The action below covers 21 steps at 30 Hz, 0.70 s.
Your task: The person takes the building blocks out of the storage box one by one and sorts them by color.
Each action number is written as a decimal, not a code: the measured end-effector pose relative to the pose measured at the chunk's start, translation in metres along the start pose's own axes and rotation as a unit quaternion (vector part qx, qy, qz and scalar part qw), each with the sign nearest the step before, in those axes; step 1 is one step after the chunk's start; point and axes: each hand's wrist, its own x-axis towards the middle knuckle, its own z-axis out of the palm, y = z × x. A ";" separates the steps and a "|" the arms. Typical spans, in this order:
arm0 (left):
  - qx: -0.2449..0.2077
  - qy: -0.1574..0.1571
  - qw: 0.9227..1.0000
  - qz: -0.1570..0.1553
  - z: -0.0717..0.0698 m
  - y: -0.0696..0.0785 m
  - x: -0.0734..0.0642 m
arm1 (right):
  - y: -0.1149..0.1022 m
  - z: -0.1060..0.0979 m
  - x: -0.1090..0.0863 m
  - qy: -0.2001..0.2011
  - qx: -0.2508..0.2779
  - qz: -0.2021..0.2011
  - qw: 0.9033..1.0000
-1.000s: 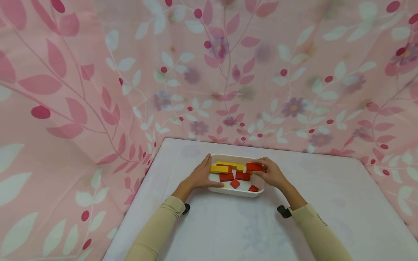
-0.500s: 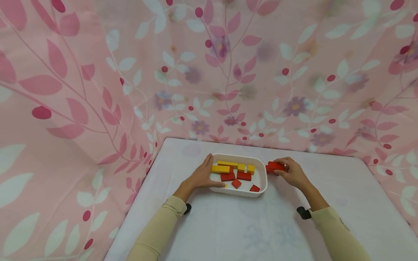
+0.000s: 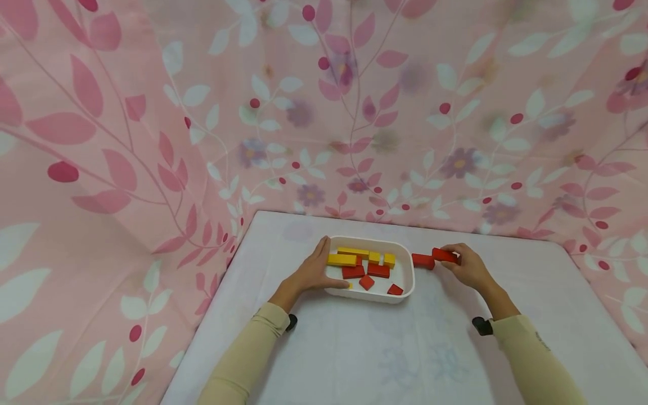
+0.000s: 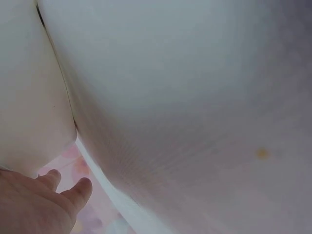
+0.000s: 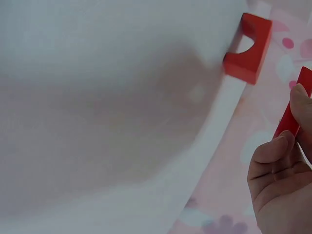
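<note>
In the head view, my left hand [image 3: 314, 271] holds the left end of a white tray [image 3: 374, 298], its thumb along the front rim and its fingers at the back left corner. My right hand [image 3: 470, 269] pinches a red block [image 3: 445, 255] to the right of the tray. Between that block and the tray, a red arch block [image 3: 422, 261] rests on the table; the right wrist view shows the half-round notch of this arch block [image 5: 253, 48]. In that same view thumb and fingers of my right hand [image 5: 282, 180] grip the narrow red block [image 5: 288, 122].
Inside the tray lie yellow blocks, among them a long bar [image 3: 341, 260] and a small cube [image 3: 389, 260], plus several red blocks such as one red rectangle [image 3: 378, 271]. A white cloth covers the table [image 3: 374, 360]. Pink floral fabric [image 3: 324, 112] hangs behind and beside it.
My right hand has carried red blocks out of the tray to the right. The arch block now stands on the table, and the hand has shifted further right with the other. My left hand stays put.
</note>
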 end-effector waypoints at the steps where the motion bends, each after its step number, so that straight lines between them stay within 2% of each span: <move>1: 0.001 0.001 1.000 0.000 0.000 0.000 0.000 | 0.002 -0.001 0.000 -0.002 -0.003 0.003 1.000; 9: -0.003 -0.001 1.000 -0.010 -0.001 0.001 0.001 | 0.018 -0.003 -0.001 -0.017 -0.037 -0.005 0.999; 17: -0.010 0.002 1.000 -0.011 0.002 0.001 0.002 | 0.034 0.002 0.000 -0.083 -0.058 0.021 0.995; 21: -0.012 0.001 1.000 -0.009 0.001 0.001 0.001 | 0.041 0.009 0.002 -0.095 -0.057 0.022 0.994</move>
